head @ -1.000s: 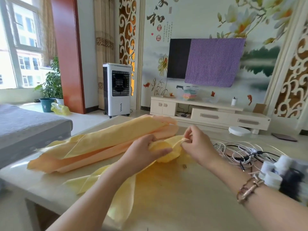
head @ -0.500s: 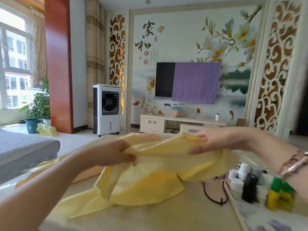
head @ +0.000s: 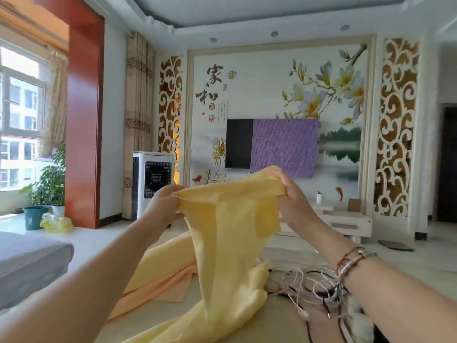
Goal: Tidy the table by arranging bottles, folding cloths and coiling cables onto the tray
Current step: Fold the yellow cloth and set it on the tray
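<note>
A yellow cloth [head: 230,246] hangs in the air in front of me, its lower end trailing down onto the table [head: 279,323]. My left hand [head: 162,206] pinches its upper left edge and my right hand [head: 293,196] grips its upper right corner, higher up. A second, peach-coloured cloth [head: 160,273] lies crumpled on the table behind it. A tangle of white and black cables [head: 311,285] lies on the table to the right, under my right forearm. The bottles and the tray are mostly out of view; only a blurred white shape [head: 358,323] shows at the lower right.
A grey sofa [head: 29,261] stands left of the table. Beyond are a white air cooler [head: 152,184], a low TV cabinet [head: 346,221], and a wall TV half covered by a purple cloth [head: 284,147]. A potted plant [head: 49,186] sits by the window.
Both hands have lifted the yellow cloth from the table into the air and spread its top edge. My view has tilted upward, so the tray and bottles have dropped out of view.
</note>
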### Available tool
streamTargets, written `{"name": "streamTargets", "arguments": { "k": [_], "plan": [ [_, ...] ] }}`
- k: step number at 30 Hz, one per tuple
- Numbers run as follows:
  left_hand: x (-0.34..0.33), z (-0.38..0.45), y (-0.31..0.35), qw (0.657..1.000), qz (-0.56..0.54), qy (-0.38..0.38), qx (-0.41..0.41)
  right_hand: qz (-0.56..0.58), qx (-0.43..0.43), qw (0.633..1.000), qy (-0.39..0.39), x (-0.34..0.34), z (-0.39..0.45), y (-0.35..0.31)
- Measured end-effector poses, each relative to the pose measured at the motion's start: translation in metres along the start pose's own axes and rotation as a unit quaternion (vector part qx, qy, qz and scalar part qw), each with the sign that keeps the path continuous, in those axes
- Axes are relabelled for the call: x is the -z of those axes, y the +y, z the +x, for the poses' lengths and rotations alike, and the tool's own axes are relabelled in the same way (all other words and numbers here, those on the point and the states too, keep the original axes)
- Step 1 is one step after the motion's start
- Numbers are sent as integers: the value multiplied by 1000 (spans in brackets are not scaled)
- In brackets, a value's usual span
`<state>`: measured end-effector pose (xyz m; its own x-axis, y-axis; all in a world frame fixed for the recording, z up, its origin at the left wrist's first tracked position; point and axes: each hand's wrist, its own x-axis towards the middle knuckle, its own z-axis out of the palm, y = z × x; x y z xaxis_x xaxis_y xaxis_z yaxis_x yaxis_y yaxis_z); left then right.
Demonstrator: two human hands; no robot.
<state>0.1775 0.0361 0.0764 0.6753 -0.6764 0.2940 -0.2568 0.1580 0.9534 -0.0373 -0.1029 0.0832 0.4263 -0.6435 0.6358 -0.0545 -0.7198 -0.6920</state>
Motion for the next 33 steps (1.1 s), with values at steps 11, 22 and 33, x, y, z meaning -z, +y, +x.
{"name": "streamTargets", "arguments": {
  "k": [11, 22, 33],
  "plan": [
    [34, -13, -37, 884, 389, -74, -247, -293, 10, 953, -69, 35, -51, 33],
    [60, -79, -88, 779, 552, -287, -83, -501, -66, 817, -276, 29, -146, 60],
    [68, -90, -106, 833, 463, -299, -46, -387, -92, 838, -373, 44, -168, 53]
  ]
}}
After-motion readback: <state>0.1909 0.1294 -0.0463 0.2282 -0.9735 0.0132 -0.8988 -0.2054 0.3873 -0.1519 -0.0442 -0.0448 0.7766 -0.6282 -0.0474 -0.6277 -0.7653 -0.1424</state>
